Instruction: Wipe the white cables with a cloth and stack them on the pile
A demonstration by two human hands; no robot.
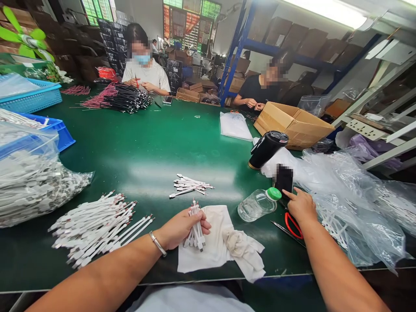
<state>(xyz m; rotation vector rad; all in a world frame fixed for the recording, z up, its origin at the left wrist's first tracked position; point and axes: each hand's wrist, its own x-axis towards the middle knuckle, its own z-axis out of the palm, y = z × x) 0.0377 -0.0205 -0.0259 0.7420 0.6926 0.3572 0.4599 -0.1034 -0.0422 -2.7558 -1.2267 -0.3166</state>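
My left hand (pixel 185 229), with a metal bangle at the wrist, is closed around a bundle of short white cables (pixel 196 237) above a white cloth (pixel 214 255). My right hand (pixel 302 206) reaches to a dark phone (pixel 284 178), its index finger stretched out onto the lower part of the screen; it grips nothing. A large pile of white cables (pixel 94 227) lies left of my left hand. A smaller pile of the same cables (pixel 191 185) is just beyond the bundle. Red-handled scissors (pixel 293 226) rest below my right hand.
A clear jar with a green lid (pixel 258 204) and a black tumbler (pixel 268 149) stand near the phone. Plastic bags (pixel 360 208) cover the right side. At left are a filled bag (pixel 35 186) and blue bins (pixel 65 132). Two people sit across the table, near a cardboard box (pixel 292 125).
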